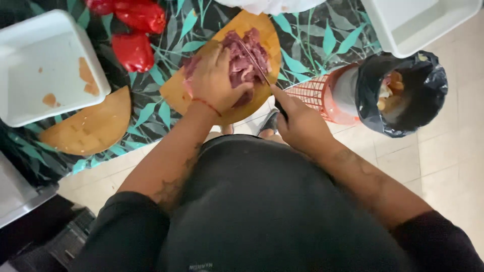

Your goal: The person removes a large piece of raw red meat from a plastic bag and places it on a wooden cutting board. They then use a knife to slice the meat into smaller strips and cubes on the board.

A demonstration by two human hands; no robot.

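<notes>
A pile of raw dark-red meat [249,58] lies on a round wooden cutting board [252,22] at the table's near edge. My left hand [214,80] presses down on the left part of the meat, fingers curled over it. My right hand [300,123] grips the black handle of a knife [254,60], whose thin blade runs up and left across the meat. A red thread circles my left wrist.
Red bell peppers [133,50] lie at the back left. A white square tray [45,65] and a second wooden board [91,126] sit on the leaf-patterned cloth [312,45]. An orange bin with a black bag [403,93] stands on the tiled floor; another white tray [418,22] is at top right.
</notes>
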